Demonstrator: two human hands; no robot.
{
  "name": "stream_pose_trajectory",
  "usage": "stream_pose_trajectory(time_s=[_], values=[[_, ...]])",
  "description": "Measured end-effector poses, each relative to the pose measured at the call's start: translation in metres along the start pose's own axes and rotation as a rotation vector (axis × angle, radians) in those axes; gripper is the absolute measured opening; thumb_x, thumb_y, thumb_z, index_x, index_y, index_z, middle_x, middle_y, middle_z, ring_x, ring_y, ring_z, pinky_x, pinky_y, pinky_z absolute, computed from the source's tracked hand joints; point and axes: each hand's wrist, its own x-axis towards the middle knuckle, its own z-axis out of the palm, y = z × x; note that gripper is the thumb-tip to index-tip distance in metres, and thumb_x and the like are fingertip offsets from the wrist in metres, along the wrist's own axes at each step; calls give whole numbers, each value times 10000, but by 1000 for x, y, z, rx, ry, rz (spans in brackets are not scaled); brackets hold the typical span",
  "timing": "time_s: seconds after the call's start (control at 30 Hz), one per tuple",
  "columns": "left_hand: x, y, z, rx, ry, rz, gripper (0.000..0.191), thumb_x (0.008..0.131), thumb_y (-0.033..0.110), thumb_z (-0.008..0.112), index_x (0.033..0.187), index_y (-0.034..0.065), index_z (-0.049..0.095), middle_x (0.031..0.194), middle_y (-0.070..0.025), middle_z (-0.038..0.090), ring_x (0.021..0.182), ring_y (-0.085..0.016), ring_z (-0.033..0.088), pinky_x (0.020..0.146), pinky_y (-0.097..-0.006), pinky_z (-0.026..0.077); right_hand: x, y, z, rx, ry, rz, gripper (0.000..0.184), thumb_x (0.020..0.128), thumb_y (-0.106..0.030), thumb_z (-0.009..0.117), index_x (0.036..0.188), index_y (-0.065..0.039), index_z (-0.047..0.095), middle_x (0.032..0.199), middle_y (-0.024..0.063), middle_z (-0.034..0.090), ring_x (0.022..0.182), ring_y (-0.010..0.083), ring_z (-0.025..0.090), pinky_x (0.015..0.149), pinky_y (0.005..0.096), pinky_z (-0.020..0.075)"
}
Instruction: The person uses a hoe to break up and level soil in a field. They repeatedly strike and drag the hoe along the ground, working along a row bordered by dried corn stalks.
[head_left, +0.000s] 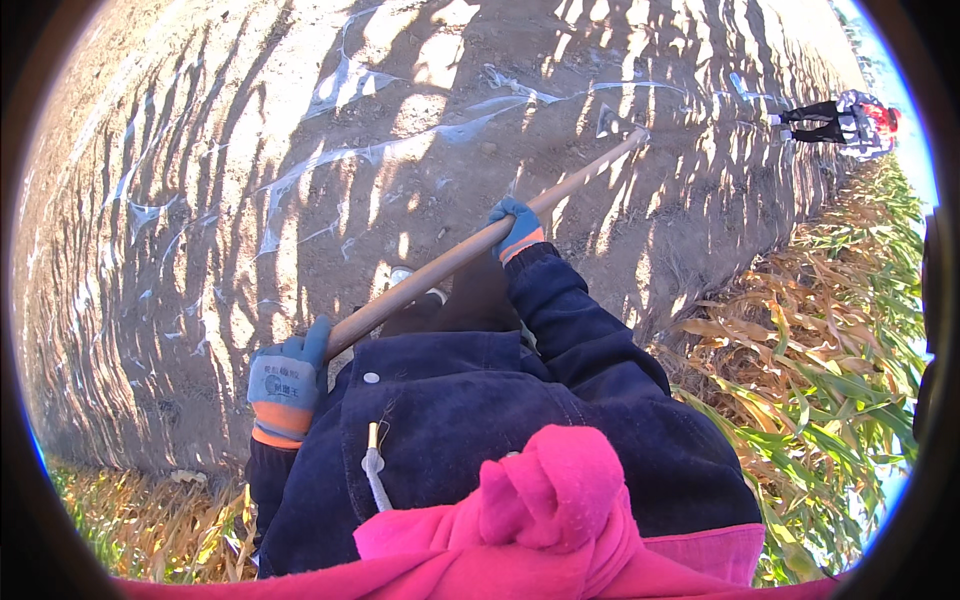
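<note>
My left hand (286, 382), in a blue-grey and orange coated work glove, grips the butt end of a hoe's wooden handle (420, 283) beside my left hip. The glove's back bears printing. Farther up the same shaft, my right hand (519, 229) is wrapped around it in a matching glove. The handle slants across the front of my legs, up and to the right. At its far end is the metal hoe blade (611, 122), close to or on the bare soil; exact contact cannot be told. One of my shoes (401, 276) shows partly behind the handle.
Torn strips of clear plastic film (352, 154) lie over the shadow-striped soil (465, 180). Drying maize plants (780, 322) line the right side, with more dry leaves (165, 525) at lower left. Another person (832, 126) stands at far right. A pink cloth (555, 495) hangs knotted at my chest.
</note>
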Motion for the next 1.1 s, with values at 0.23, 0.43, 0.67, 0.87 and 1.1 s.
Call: stream_pose_trajectory(time_s=[0.23,0.43,0.67,0.87,1.1], values=[[31,26,7,183,28,106,471,699,249,589,1134,138,447,699,-41,533,601,-217,540,558,-354,405,30,-29,-9,12,24,6,79,697,-42,530,706,-64,455,581,36,464,516,156,474,498,264,429],[-18,27,-44,129,-195,-94,434,700,168,558,1122,126,467,694,-99,563,608,-292,547,569,-399,415,-8,60,-1,-43,70,220,51,717,-67,523,690,-51,484,575,48,476,527,160,471,500,261,402],[-25,51,-41,244,-65,-79,365,698,151,566,1056,151,493,620,-58,528,553,-254,540,539,-390,395,-31,27,-5,22,50,255,76,710,-53,512,660,-56,454,577,37,465,524,151,463,512,266,407],[4,89,-20,79,-106,-63,486,696,228,581,1159,160,448,693,-107,546,607,-280,538,558,-397,402,-2,-45,-28,-35,-36,73,66,670,-67,509,634,-61,454,544,47,471,500,171,457,496,289,399],[-14,110,-32,116,-204,-132,479,696,216,586,1139,119,433,733,-99,563,619,-275,559,574,-386,422,9,-14,-34,-102,15,132,100,713,-84,536,660,-77,451,545,30,456,507,155,465,484,266,404]])
